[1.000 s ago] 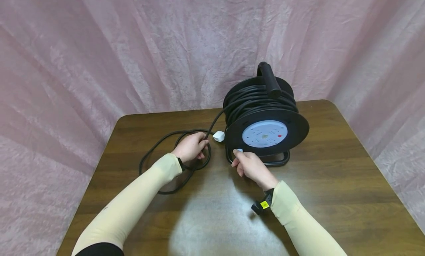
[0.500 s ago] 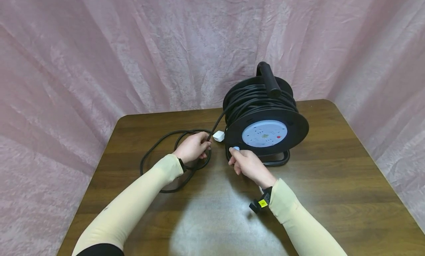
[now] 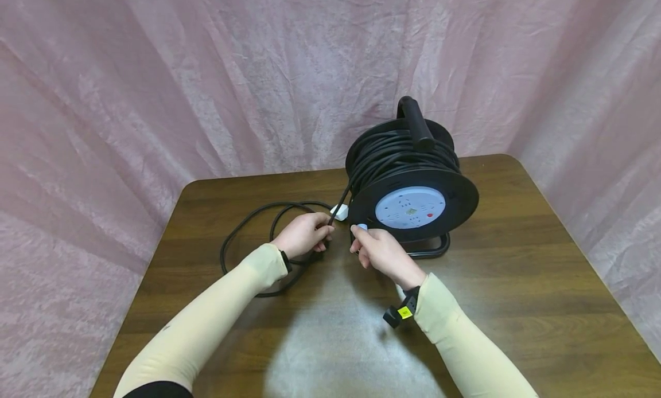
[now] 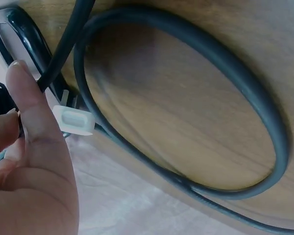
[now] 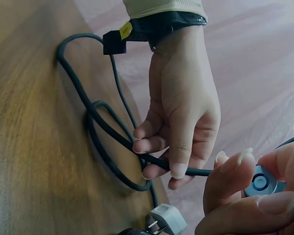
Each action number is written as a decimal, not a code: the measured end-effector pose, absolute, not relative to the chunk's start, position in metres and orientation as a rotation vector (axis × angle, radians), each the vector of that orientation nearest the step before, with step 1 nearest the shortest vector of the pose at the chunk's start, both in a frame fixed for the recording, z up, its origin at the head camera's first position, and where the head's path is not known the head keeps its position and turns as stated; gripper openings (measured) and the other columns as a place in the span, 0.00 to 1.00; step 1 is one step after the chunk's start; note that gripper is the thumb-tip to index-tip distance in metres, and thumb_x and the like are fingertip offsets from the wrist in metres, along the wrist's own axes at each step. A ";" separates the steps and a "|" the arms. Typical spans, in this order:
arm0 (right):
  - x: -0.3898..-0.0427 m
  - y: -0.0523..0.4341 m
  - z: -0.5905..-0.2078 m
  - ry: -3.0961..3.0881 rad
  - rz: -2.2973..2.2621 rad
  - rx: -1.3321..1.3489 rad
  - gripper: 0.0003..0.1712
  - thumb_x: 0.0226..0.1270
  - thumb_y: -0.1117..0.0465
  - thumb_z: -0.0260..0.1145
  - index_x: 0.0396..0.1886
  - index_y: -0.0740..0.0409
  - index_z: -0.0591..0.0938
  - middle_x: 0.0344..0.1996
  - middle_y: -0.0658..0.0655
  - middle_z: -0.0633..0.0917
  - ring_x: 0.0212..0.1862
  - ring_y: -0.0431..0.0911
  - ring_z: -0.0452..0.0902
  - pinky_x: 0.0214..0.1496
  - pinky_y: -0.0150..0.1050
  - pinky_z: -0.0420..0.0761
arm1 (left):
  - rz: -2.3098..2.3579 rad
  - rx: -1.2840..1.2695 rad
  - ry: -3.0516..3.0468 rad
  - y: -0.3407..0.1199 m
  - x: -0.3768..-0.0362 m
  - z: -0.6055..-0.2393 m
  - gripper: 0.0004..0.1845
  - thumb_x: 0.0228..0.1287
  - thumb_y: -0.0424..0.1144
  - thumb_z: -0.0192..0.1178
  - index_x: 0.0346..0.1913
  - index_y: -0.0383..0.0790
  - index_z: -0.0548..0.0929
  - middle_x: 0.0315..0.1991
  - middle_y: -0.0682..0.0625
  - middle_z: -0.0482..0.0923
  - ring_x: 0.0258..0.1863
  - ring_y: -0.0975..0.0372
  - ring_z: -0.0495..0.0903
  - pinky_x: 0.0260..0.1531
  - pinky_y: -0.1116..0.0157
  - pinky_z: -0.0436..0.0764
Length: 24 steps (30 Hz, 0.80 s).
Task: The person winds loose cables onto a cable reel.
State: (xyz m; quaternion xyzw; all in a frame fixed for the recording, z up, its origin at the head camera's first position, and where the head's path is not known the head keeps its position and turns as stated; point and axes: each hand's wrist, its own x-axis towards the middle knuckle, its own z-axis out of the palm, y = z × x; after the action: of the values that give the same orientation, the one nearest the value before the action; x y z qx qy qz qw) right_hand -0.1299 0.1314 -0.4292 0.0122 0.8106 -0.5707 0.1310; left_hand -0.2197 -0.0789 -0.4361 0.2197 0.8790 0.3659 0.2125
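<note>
Inspection of the black plastic cable reel with a pale blue socket face (image 3: 410, 206) finds it upright on its tubular foot at about two o'clock on the brown wood-grain counter (image 3: 516, 272), its carry handle (image 3: 415, 121) uppermost. Most of the black rubber power cable (image 3: 248, 226) already sits wound on the drum; judged from that, the winding is well advanced. What remains is a loose loop lying flat at about ten o'clock on the counter, plus the white plastic plug (image 3: 339, 211), which lies just beside the drum's rim at its nine o'clock. The left hand (image 3: 304, 235) has its grip closed round the cable, fingers curled over it where the strand rises toward the drum; the right-wrist view confirms this hold (image 5: 183, 122). The right hand (image 3: 377, 252) pinches the small pale blue winding knob (image 3: 361, 227) at the drum's lower left edge, thumb and fingertips narrow upon it (image 5: 260, 182). The drum's axis of rotation runs roughly from twelve to six o'clock, with the socket face toward the person. The held cable strand runs taut-looking from the left hand up toward one o'clock onto the drum. The loose loop's long axis lies roughly eight to two o'clock. The plug's pins point toward the reel (image 4: 73, 119), as far as the left-wrist view shows.
</note>
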 end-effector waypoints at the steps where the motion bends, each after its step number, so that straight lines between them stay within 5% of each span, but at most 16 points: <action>1: -0.130 0.131 -0.429 2.349 -1.664 0.033 0.35 0.81 0.39 0.50 0.36 0.66 0.84 0.13 0.52 0.77 0.20 0.45 0.66 0.27 0.38 0.64 | 1.003 0.611 2.446 -0.078 -0.219 -0.435 0.11 0.79 0.37 0.56 0.50 0.31 0.83 0.38 0.40 0.84 0.24 0.59 0.84 0.28 0.63 0.85; 15: -0.133 0.128 -0.414 2.297 -1.720 0.003 0.33 0.80 0.36 0.50 0.33 0.60 0.83 0.14 0.54 0.76 0.20 0.46 0.66 0.26 0.38 0.64 | 0.926 0.592 2.497 -0.092 -0.220 -0.444 0.11 0.80 0.40 0.56 0.46 0.35 0.84 0.34 0.47 0.83 0.22 0.62 0.83 0.25 0.65 0.84; 24: -0.135 0.126 -0.401 2.309 -1.765 -0.064 0.33 0.81 0.39 0.51 0.33 0.63 0.83 0.13 0.54 0.75 0.21 0.47 0.68 0.26 0.37 0.66 | 0.966 0.615 2.512 -0.091 -0.220 -0.439 0.13 0.81 0.41 0.55 0.48 0.34 0.84 0.34 0.43 0.84 0.24 0.61 0.83 0.26 0.65 0.84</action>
State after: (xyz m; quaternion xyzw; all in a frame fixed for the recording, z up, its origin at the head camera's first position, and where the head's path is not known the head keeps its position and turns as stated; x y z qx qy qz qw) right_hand -0.1350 0.1263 -0.4011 -0.0219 0.7889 -0.6028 0.1170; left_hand -0.2197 -0.0914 -0.4388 0.2187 0.8935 0.3435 0.1892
